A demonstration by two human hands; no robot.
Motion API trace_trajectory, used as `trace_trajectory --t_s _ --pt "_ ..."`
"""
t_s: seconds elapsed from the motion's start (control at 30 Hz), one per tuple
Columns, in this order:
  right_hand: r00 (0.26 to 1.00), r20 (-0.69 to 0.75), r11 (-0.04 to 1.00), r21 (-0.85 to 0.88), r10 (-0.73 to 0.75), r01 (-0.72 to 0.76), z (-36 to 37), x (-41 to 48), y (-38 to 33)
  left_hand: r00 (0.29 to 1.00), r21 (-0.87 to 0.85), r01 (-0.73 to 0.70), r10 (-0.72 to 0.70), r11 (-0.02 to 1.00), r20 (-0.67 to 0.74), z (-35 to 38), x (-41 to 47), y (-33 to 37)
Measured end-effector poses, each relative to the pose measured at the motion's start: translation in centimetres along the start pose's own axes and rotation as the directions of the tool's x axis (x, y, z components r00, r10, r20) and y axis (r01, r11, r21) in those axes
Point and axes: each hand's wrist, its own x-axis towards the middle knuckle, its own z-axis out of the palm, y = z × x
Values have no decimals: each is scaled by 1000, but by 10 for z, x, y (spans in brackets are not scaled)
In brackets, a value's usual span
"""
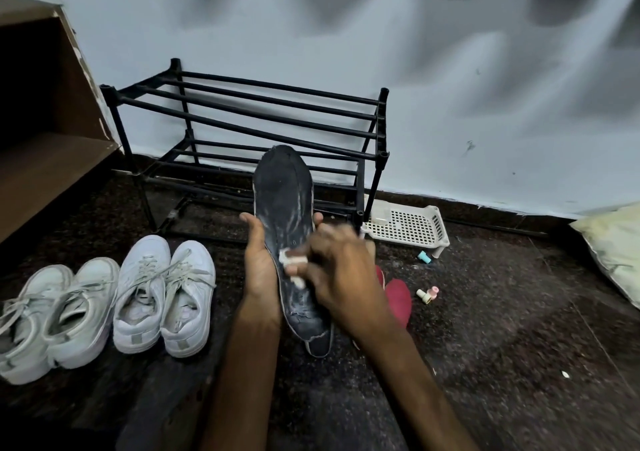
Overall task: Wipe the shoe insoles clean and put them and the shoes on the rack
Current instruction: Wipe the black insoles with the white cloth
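Note:
My left hand (260,263) grips a dark, worn insole (284,208) by its edges and holds it up, toe end pointing at the rack. A small white wipe (290,266) is pinched in my right hand (341,274) and lies against the insole's middle; that hand is blurred. A second dark insole (320,345) shows just below the held one. The black two-tier shoe rack (249,128) stands against the wall with nothing on its bars. Two pairs of white sneakers, one pair (164,294) near my left arm and the other pair (52,315) farther left, sit on the floor.
A white perforated plastic tray (408,227) lies right of the rack. Small pastel bottles (428,294) and a red cloth item (398,298) lie on the dark floor. A brown shelf unit (45,131) stands at left, a pale cushion (613,249) at far right.

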Motion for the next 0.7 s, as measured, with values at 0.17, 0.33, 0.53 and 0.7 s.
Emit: trace_trajectory --t_s 0.17,0.33,0.53,0.7 --pt "980 190 972 233 -57 12 4 -27 -3 995 -74 -65 59 995 -86 -19 -1 10" --pt "994 94 993 -92 -63 72 -3 2 1 994 -49 -34 29 998 -101 -9 -3 6" --pt "991 -63 957 -257 119 -132 -7 81 12 1000 26 18 -19 999 16 15 -12 -5" --pt "988 -36 980 -123 152 -155 -8 38 -12 999 75 19 -16 997 -32 16 -11 1"
